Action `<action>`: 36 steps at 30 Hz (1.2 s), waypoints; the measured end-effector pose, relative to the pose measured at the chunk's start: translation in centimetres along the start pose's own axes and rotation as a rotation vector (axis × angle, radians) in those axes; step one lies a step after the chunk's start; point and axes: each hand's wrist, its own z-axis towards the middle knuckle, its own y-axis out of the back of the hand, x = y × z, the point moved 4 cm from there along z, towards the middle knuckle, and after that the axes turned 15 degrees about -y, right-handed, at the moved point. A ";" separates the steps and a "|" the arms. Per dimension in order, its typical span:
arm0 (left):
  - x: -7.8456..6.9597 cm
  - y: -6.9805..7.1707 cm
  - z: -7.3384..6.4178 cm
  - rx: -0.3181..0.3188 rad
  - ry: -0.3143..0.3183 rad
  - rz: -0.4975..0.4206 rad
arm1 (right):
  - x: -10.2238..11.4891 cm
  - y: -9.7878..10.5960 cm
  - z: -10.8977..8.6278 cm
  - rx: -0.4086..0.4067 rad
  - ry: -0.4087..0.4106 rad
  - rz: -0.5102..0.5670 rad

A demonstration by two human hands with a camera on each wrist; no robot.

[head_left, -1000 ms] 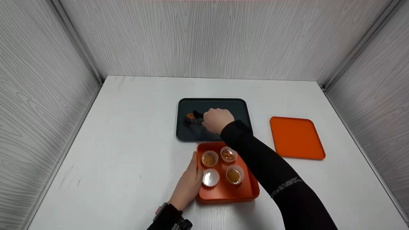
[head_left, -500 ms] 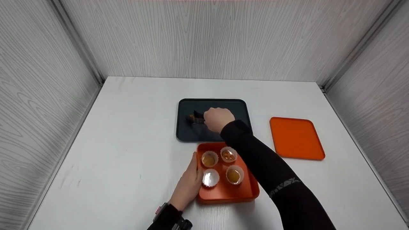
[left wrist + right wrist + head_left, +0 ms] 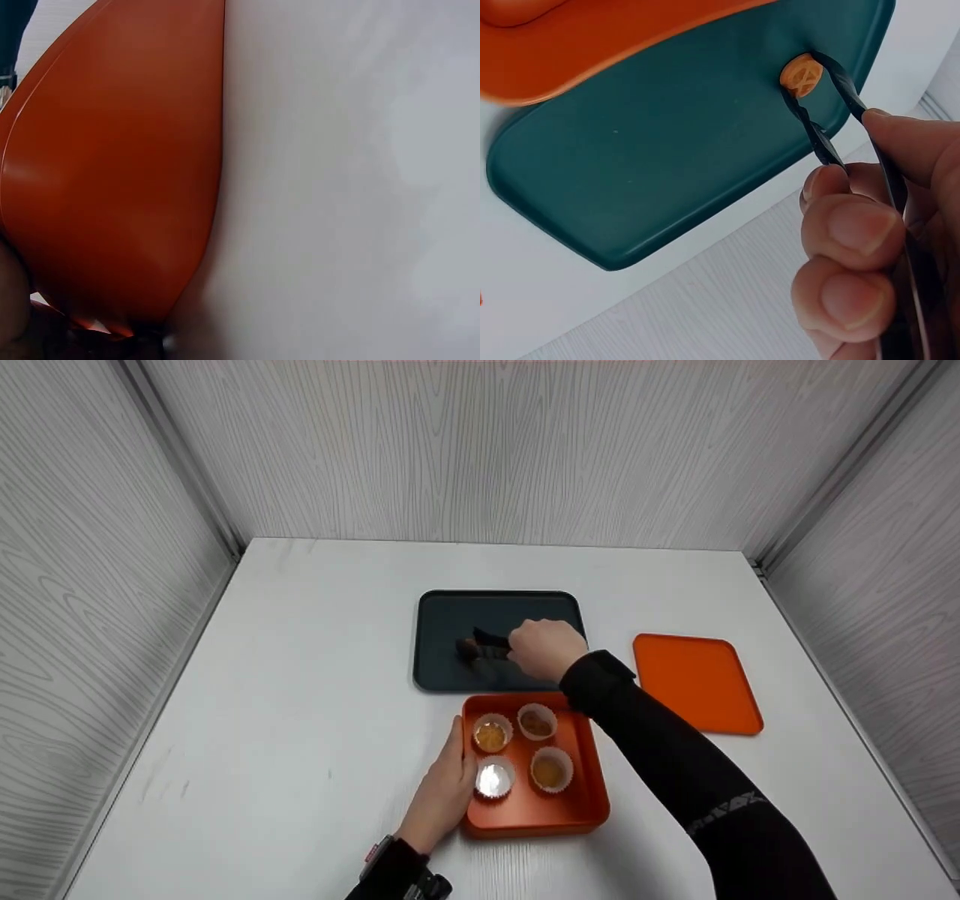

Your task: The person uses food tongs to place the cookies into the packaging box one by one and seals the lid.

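Orange box [image 3: 536,831], one: standing on the white worktop [image 3: 300,675], bearing four paper cups [image 3: 494,778]; three are containing golden pieces [image 3: 491,737], the fourth is showing a shiny base. Dark green tray [image 3: 446,611], one: lying just beyond the box. Flat orange tray [image 3: 699,684], one: lying apart, to the right. Black tongs [image 3: 846,84], one pair: tips straddling one round orange biscuit [image 3: 801,76] over the green tray. My right hand [image 3: 549,649] is gripping the tongs, fingers curled around them; my left hand [image 3: 442,784] is resting against the box, fingers lying straight along its left wall.
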 end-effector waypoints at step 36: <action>0.0 0.0 0.0 0.002 0.012 0.012 | -6.1 -0.2 -6.7 -0.111 0.107 0.117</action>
